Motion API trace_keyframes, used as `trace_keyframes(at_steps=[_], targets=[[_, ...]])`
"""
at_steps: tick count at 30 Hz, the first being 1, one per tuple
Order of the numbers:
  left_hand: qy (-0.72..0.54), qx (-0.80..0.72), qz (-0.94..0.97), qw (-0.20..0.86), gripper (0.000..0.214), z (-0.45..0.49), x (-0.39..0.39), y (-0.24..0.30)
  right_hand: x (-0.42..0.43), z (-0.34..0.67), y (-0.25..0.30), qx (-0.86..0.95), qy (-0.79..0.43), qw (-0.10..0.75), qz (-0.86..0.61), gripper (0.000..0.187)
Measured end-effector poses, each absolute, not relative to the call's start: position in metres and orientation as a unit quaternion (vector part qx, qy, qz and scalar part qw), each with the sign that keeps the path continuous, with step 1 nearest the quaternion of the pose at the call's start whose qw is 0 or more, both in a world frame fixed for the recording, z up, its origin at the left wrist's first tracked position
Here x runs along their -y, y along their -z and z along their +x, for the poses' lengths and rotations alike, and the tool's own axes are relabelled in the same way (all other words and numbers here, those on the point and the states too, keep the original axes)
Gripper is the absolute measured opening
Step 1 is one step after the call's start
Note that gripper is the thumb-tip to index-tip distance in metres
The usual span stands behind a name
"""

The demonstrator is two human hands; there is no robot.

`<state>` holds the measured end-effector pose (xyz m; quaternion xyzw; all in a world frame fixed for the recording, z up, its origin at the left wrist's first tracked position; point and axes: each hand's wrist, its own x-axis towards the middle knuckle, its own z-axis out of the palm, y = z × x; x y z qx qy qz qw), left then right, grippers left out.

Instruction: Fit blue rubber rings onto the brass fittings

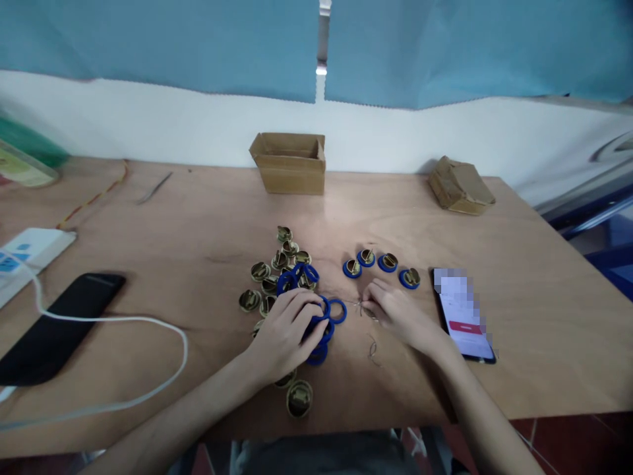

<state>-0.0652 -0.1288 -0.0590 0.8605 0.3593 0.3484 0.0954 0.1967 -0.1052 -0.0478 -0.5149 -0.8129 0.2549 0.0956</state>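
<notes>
My left hand (pixel 287 330) lies curled over a heap of blue rubber rings (pixel 326 316), its fingers closing on one of them. My right hand (pixel 390 309) rests on the table with fingertips pinched on something small near a thin wire piece (pixel 357 305); I cannot make out what it holds. Several round brass parts (pixel 270 280) lie loose left of the rings. A row of several brass parts fitted with blue rings (pixel 380 264) sits just beyond my right hand.
An open cardboard box (pixel 289 161) and a closed brown packet (pixel 459 185) stand at the back. A lit phone (pixel 462 316) lies right of my right hand. A black phone (pixel 54 326), a white cable (pixel 123 321) and a white power strip (pixel 27 254) are at the left.
</notes>
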Motion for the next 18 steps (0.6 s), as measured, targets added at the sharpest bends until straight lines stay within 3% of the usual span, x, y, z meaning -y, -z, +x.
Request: trace_keyframes(at_steps=[8,14,18], targets=[[-0.374,-0.381,0.841,0.084,0.009,-0.064,0.130,0.059,0.109,0.202,0.037,0.796,-0.302,0.164,-0.499,0.018],[-0.378,-0.391,0.836,0.073,0.008,-0.063,0.131,0.058,0.111,0.198,0.028,0.672,-0.523,0.224,-0.473,0.025],[-0.380,-0.381,0.839,0.086,0.009,-0.064,0.131,0.059,0.110,0.194,0.028,0.632,-0.560,0.263,-0.467,0.028]])
